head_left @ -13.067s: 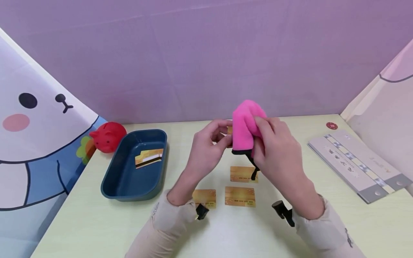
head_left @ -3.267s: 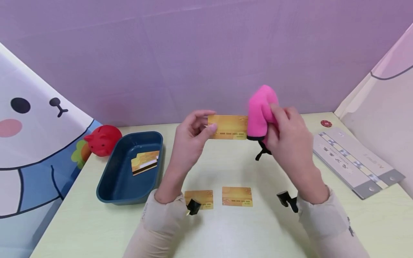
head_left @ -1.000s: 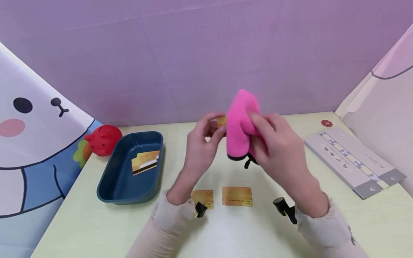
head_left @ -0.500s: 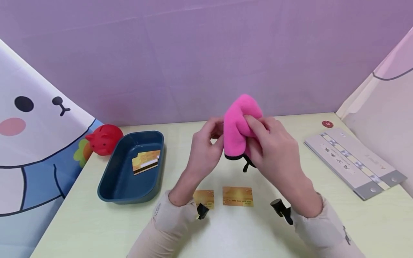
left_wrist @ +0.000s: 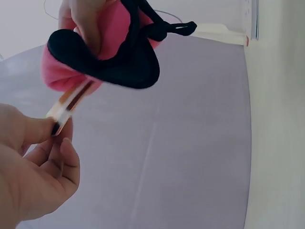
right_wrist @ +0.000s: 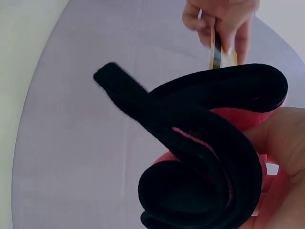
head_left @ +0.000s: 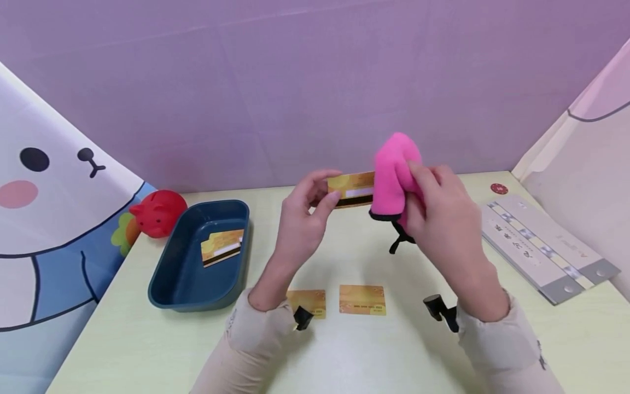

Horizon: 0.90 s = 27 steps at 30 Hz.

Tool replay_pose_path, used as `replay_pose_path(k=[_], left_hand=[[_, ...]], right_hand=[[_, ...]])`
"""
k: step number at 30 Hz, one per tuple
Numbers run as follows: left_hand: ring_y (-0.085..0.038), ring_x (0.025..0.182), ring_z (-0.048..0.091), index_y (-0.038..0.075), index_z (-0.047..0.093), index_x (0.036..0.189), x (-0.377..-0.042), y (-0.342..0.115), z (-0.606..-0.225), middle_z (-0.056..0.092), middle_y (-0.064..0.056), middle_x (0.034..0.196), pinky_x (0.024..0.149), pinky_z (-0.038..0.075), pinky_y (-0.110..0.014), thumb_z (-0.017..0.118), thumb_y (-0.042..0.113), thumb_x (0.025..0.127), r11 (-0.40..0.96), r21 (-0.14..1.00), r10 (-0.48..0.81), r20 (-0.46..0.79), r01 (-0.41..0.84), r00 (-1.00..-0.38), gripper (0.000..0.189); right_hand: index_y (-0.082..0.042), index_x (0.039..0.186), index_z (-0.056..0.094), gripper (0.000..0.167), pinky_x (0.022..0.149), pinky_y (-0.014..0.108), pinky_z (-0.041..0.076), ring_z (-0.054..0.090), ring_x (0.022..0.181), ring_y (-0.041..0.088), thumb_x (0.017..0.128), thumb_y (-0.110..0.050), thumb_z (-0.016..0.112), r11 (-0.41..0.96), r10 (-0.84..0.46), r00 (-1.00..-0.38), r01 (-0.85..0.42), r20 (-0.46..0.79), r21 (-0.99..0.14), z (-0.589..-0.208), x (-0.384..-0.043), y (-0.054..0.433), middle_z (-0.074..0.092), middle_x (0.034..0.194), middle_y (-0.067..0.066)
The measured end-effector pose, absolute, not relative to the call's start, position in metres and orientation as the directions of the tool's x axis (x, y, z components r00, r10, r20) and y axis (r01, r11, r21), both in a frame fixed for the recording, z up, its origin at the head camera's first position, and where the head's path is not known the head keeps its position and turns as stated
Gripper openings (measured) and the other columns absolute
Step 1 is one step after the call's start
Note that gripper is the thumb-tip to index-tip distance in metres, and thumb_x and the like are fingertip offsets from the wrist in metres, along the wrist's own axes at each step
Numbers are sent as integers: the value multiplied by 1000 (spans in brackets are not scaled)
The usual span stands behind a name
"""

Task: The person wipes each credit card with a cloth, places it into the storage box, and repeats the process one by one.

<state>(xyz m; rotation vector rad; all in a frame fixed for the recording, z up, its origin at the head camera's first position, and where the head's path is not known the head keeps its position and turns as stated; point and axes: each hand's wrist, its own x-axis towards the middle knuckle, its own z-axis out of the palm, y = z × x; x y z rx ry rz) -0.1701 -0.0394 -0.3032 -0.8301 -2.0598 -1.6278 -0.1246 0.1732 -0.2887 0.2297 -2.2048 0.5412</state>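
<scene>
Raised over the table, my left hand [head_left: 307, 210] pinches a gold bank card [head_left: 346, 191] by its left end. The card's back, with a dark stripe and a white strip, faces me. My right hand [head_left: 445, 213] grips a pink fleece cloth [head_left: 394, 175] with black edging and a black loop [right_wrist: 119, 86]. The cloth covers the card's right end, which is hidden behind the pink folds. In the left wrist view the card [left_wrist: 71, 102] runs from thumb and fingers up into the cloth. Two more gold cards [head_left: 362, 300] lie face up below the hands.
At the left stands a blue tray [head_left: 172, 276] holding several overlapping gold cards [head_left: 221, 247], with a red piggy bank [head_left: 159, 213] beside it. To the right lie a grey booklet [head_left: 548, 249] and a red chip [head_left: 499, 189]. A purple curtain [head_left: 315, 98] hangs behind the table.
The cloth has slid right along the card, uncovering its left part. The card showed its numbered front 3.3 s ago and now shows its striped back. A third table card from 13.1 s ago is gone from its spot.
</scene>
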Motion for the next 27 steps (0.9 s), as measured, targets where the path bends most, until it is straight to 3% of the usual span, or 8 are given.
replay_pose_path(k=[8,15,21,27], left_hand=[[-19,70,50,7,61,130,-170,-43,-300,63,-17,87,64,40,-26,61,7,99,101,761,156,624,641,-766,31],[-22,72,53,10,59,131,-173,-44,-300,65,-13,88,66,41,-26,62,10,99,104,777,97,613,621,-784,32],[-16,76,57,10,61,128,-173,-42,-303,69,-11,89,70,45,-25,62,12,99,156,773,82,610,614,-788,29],[-17,76,62,6,62,124,-172,-38,-307,71,-12,89,68,47,-25,64,9,98,207,716,122,658,667,-743,26]], right_hand=[[-8,127,65,32,67,58,45,59,94,38,96,-13,59,881,119,-640,-285,759,-378,-284,-126,187,62,104,22],[-6,121,69,28,66,55,45,59,94,35,94,-12,60,855,133,-546,-359,827,-374,-281,-120,182,62,100,21],[-5,121,68,28,66,51,52,60,88,33,94,-11,60,836,3,-509,-471,861,-281,-281,-112,168,61,96,21],[-3,121,69,30,68,49,59,63,87,34,92,-9,65,804,-183,-473,-576,862,-145,-288,-110,148,64,97,22]])
